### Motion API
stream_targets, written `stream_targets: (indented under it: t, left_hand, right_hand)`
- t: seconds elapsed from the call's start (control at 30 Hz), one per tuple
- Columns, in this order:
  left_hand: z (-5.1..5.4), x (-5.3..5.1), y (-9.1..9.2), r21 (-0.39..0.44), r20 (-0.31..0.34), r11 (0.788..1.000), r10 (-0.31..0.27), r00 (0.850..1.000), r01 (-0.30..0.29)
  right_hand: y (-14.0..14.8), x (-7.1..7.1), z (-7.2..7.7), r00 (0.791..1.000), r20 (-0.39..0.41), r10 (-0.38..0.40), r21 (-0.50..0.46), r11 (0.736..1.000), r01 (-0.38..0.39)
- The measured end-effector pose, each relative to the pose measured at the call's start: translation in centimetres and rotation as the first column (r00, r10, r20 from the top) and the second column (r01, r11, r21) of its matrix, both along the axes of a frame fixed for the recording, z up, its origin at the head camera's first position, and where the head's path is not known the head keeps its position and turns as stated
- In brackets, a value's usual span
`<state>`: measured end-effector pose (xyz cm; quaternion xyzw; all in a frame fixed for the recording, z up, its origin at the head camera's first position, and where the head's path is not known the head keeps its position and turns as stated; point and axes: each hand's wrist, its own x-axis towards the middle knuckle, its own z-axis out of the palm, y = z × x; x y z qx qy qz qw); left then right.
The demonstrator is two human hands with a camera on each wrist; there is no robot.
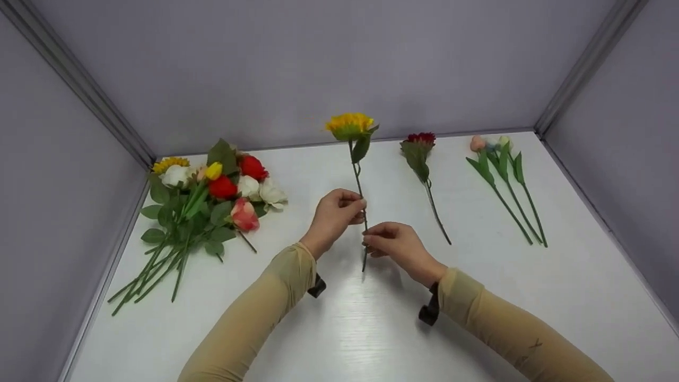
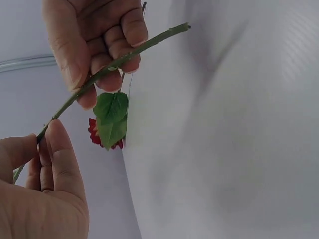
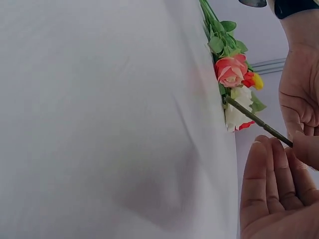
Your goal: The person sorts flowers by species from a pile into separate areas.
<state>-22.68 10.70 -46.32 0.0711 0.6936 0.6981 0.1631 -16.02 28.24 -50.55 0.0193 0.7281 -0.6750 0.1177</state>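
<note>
The left hand (image 1: pixel 334 215) is pinching the yellow flower (image 1: pixel 349 127) by its long stem (image 1: pixel 360 185), nearer the top, and the right hand (image 1: pixel 400 246) is pinching lower down.

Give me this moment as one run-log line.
left grip: pinches yellow flower by stem | right grip: pinches stem lower | table: dark red flower and tulips right, mixed flowers left

You wear a creased, tan fabric left sleeve (image 1: pixel 246 323) at seven o'clock and a matching tan right sleeve (image 1: pixel 504 318) at four, bearing thin dark marks (image 1: pixel 536 345). Beside your bare left hand (image 1: pixel 333 216) and bare right hand (image 1: pixel 398 245) show a small black left-wrist device (image 1: pixel 317 287) at six and a black right-wrist device (image 1: pixel 428 314) at five.
</note>
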Motion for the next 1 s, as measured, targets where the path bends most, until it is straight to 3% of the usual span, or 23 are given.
stream_targets:
  t: [0.27,0.57,0.83,0.93,1.0]
  left_hand:
    - [-0.4,1.1,1.7,0.024,0.004,0.999,-0.045,0.999,0.045]
    - [-0.7,1.3,1.9,0.053,-0.002,0.998,-0.039,0.999,0.039]
    - [-0.5,1.2,2.1,0.056,-0.022,0.998,-0.041,0.999,0.043]
    - [-0.6,1.2,2.0,-0.001,-0.054,0.998,-0.07,0.996,0.07]
    - [-0.8,1.2,1.9,-0.126,-0.12,0.988,-0.107,0.987,0.092]
  right_hand:
    - [1.4,1.4,-0.3,1.0,0.007,-0.002,-0.01,1.0,0.002]
    - [1.5,2.1,-0.2,0.999,0.026,-0.022,-0.008,1.0,0.022]
    - [1.4,1.7,0.3,0.997,0.0,-0.073,-0.019,0.997,0.073]
    - [2.0,1.1,0.4,0.997,-0.011,-0.074,0.015,0.997,0.074]
    - [2.7,0.5,0.6,0.997,-0.023,-0.076,0.059,0.995,0.077]
